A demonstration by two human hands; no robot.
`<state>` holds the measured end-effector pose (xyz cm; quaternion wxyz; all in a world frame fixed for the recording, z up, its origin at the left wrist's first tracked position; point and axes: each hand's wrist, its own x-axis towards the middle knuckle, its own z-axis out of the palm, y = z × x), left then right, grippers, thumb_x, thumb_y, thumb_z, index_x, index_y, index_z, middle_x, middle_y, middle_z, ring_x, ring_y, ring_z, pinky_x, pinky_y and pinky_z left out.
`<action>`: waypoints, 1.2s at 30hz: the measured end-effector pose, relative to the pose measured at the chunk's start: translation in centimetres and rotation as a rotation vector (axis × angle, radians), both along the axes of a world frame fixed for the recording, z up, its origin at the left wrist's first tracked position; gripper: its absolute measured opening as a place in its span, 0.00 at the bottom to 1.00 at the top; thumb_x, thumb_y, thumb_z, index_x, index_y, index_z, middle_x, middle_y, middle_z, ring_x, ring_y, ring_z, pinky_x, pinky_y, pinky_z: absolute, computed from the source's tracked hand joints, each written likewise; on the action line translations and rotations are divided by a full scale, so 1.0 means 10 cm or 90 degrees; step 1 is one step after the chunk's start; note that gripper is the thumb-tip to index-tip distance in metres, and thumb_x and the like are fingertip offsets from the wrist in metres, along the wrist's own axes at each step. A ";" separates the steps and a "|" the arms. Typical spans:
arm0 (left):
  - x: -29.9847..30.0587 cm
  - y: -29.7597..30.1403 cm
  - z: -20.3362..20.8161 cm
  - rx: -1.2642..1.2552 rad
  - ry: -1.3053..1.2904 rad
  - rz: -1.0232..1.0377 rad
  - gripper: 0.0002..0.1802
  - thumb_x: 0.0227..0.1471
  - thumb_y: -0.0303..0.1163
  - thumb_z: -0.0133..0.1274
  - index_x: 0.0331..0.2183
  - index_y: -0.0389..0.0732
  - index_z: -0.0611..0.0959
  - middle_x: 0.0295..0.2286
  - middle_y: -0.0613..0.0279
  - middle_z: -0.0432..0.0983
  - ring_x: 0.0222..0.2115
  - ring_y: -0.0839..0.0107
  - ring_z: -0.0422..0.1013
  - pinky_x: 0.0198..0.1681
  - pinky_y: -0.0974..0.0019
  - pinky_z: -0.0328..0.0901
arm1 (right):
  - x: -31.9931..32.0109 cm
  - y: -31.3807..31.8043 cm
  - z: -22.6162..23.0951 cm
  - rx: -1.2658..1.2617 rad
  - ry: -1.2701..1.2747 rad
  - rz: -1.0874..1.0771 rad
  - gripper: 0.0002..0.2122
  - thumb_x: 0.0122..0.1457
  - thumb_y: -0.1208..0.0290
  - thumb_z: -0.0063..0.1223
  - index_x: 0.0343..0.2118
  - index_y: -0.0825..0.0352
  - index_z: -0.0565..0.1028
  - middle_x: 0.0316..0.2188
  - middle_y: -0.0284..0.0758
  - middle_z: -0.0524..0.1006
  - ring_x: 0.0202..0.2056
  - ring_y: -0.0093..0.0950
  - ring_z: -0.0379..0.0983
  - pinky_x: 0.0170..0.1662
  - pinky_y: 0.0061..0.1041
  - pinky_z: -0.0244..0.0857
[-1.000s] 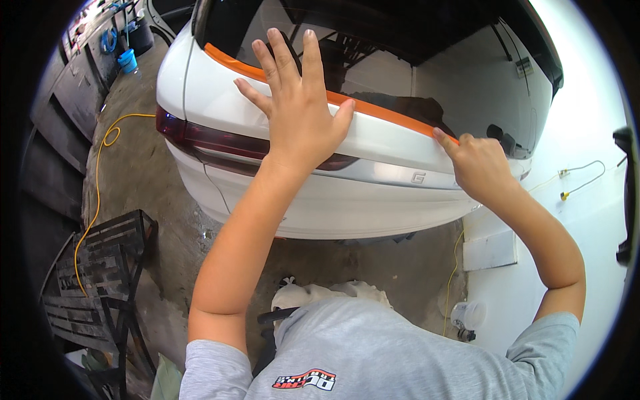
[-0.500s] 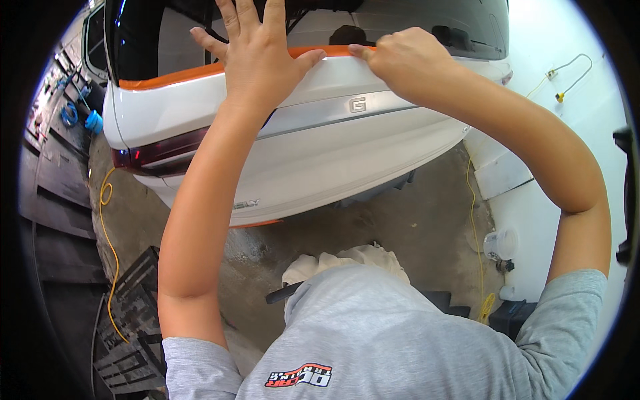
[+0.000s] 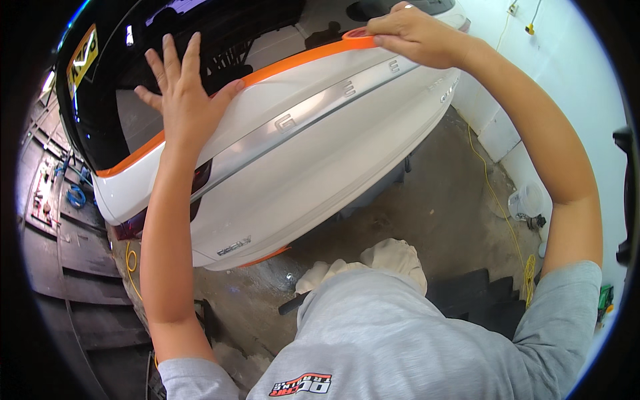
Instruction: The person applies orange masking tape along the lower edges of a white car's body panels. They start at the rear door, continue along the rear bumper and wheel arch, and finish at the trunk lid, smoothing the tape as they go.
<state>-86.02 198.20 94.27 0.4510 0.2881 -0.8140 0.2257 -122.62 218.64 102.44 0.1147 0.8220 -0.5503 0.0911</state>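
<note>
A strip of orange masking tape [image 3: 293,65] runs along the lower edge of the dark rear window [image 3: 267,40] of a white car [image 3: 313,157]. My left hand [image 3: 187,110] is open, its fingers spread over the glass and its thumb resting on the strip. Farther right along that edge, my right hand [image 3: 427,39] is closed on a roll of orange masking tape [image 3: 356,43], seen at a slant. The tape lies between the two hands and also left of my left wrist. My right fingers cover part of the roll.
Yellow cable [image 3: 490,183] trails over the concrete floor [image 3: 427,207] near the white wall [image 3: 567,100]. A clear bucket [image 3: 525,201] stands at the right. Dark panels [image 3: 87,287] line the left side, with a coiled blue hose [image 3: 75,195].
My right hand has moved right along the window edge, and the tape roll has come into sight. More strip shows between the hands. The view has turned, so the car appears tilted.
</note>
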 end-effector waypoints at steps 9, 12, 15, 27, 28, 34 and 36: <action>0.01 0.03 0.03 0.017 -0.032 0.076 0.57 0.48 0.57 0.75 0.73 0.53 0.69 0.77 0.46 0.45 0.79 0.45 0.28 0.70 0.17 0.18 | -0.89 0.07 -0.11 -0.121 0.096 -0.246 0.19 0.73 0.53 0.49 0.46 0.63 0.85 0.46 0.43 0.86 0.47 0.43 0.82 0.53 0.48 0.66; 0.01 0.02 0.05 0.029 -0.046 0.102 0.56 0.49 0.58 0.74 0.73 0.55 0.68 0.77 0.49 0.43 0.79 0.45 0.28 0.70 0.17 0.19 | -0.86 -0.09 -0.19 -0.129 0.145 -0.394 0.22 0.71 0.49 0.51 0.40 0.64 0.87 0.41 0.45 0.87 0.45 0.46 0.84 0.50 0.49 0.70; 0.02 0.02 0.05 0.033 -0.046 0.096 0.56 0.49 0.58 0.74 0.73 0.55 0.68 0.77 0.48 0.43 0.79 0.45 0.28 0.70 0.17 0.19 | -0.74 -0.28 -0.29 -0.173 0.135 -0.485 0.22 0.68 0.49 0.53 0.36 0.65 0.89 0.36 0.46 0.87 0.42 0.46 0.85 0.48 0.48 0.73; -0.04 0.16 0.15 0.076 -0.080 0.123 0.56 0.49 0.50 0.75 0.74 0.57 0.66 0.77 0.44 0.40 0.79 0.46 0.26 0.70 0.19 0.19 | -0.61 -0.53 -0.38 -0.267 0.038 -0.527 0.14 0.59 0.60 0.59 0.32 0.65 0.89 0.32 0.47 0.88 0.39 0.44 0.88 0.46 0.46 0.78; -0.04 0.17 0.16 0.084 -0.080 0.120 0.55 0.50 0.49 0.75 0.74 0.58 0.66 0.77 0.44 0.40 0.79 0.46 0.26 0.70 0.19 0.19 | -0.62 -0.51 -0.36 -0.262 0.030 -0.528 0.14 0.58 0.59 0.60 0.32 0.65 0.89 0.32 0.47 0.88 0.39 0.44 0.88 0.46 0.46 0.78; -0.05 0.19 0.18 0.116 -0.072 0.101 0.55 0.50 0.48 0.75 0.74 0.60 0.65 0.77 0.44 0.39 0.79 0.45 0.27 0.70 0.19 0.20 | -0.61 -0.42 -0.28 -0.238 0.056 -0.518 0.16 0.59 0.55 0.62 0.32 0.66 0.89 0.33 0.47 0.88 0.39 0.44 0.88 0.45 0.45 0.79; -0.04 0.18 0.17 0.113 -0.079 0.115 0.55 0.51 0.48 0.75 0.74 0.59 0.65 0.77 0.45 0.39 0.79 0.45 0.28 0.70 0.18 0.21 | -0.62 -0.39 -0.27 -0.228 0.043 -0.518 0.17 0.59 0.54 0.63 0.32 0.66 0.89 0.33 0.47 0.88 0.39 0.44 0.87 0.44 0.45 0.79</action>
